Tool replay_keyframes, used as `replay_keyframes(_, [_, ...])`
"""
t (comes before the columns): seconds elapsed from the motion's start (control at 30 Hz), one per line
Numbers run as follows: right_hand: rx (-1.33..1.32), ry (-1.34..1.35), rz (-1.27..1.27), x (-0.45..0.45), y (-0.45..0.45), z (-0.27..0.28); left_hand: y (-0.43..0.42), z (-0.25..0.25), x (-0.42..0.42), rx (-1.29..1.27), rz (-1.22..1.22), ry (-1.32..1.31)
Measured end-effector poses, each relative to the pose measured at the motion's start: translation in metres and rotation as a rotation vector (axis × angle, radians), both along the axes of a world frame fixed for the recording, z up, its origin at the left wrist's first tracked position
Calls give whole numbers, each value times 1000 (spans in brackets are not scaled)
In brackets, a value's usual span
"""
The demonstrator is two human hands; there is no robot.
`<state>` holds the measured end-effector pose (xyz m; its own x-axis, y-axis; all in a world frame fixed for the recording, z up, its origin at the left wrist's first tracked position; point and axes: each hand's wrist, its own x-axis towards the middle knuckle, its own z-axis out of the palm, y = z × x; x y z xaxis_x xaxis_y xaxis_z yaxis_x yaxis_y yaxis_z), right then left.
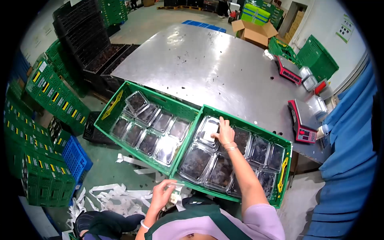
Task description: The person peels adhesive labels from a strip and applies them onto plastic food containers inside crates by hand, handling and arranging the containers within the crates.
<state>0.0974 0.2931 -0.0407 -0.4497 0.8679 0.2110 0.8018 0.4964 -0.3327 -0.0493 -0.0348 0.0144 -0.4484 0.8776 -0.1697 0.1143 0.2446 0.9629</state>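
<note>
My left hand (161, 195) is closed on a small strip of labels (175, 196) just outside the near side of the right green crate (244, 125). Inside that crate, my right hand (225, 133) rests on a clear plastic box (203, 141) in the far left corner. Its fingers are apart and touch the lid beside a white label (210, 131). Several more lidded clear boxes (196, 162) with dark contents fill this crate. A second green crate (154, 100) on the left holds similar boxes, with one tilted box (137, 102) lying on top of others.
Beyond the crates stretches a metal table (192, 60) with dark crumbs. Two red scales (302, 122) (289, 70) stand on its right side. Stacked green crates (56, 94) rise at the left. White paper strips (114, 200) litter the floor. A blue curtain (348, 144) hangs at right.
</note>
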Motion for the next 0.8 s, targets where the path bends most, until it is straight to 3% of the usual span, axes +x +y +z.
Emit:
replay_keyframes(0.07, [18,211,149,10,-29,22,9,-3,4,-5,-6,-40])
replay_keyframes(0.13, [-720,523,305,18,-87,60,29,-4,13,-28,8,-89])
replay_keyframes(0.2, [-911,546,623,29,-133,83,50,1,24,-22,-21,-100])
replay_keyframes(0.27, [-1009,476,544,41,-145,85,64,3,32,-33,-132,-126])
replay_keyframes(0.3, [-947,544,369,45,-133,95,69,-2,35,24,-225,-119])
replay_keyframes(0.33, [-590,581,274,51,-112,83,73,-7,37,80,-316,-111])
replay_keyframes(0.37, [-571,581,168,61,-81,81,77,18,38,7,-444,-31])
replay_keyframes(0.43, [-105,355,152,84,-20,56,78,24,37,1,-594,43])
replay_keyframes(0.47, [-45,185,136,96,-3,52,75,13,33,62,-666,56])
replay_keyframes(0.53, [-62,-136,136,116,26,3,73,17,31,-62,-699,-6])
replay_keyframes(0.6, [-118,-269,58,123,31,-17,72,13,31,363,-739,557])
replay_keyframes(0.63, [112,-191,54,125,25,-14,70,13,32,383,-705,625])
replay_keyframes(0.67, [108,-183,56,122,17,-3,68,13,33,401,-668,693])
replay_keyframes(0.73, [77,187,153,115,-9,22,55,7,38,-333,-502,-103])
replay_keyframes(0.8, [-639,444,218,103,-61,53,63,18,58,-221,-406,-268])
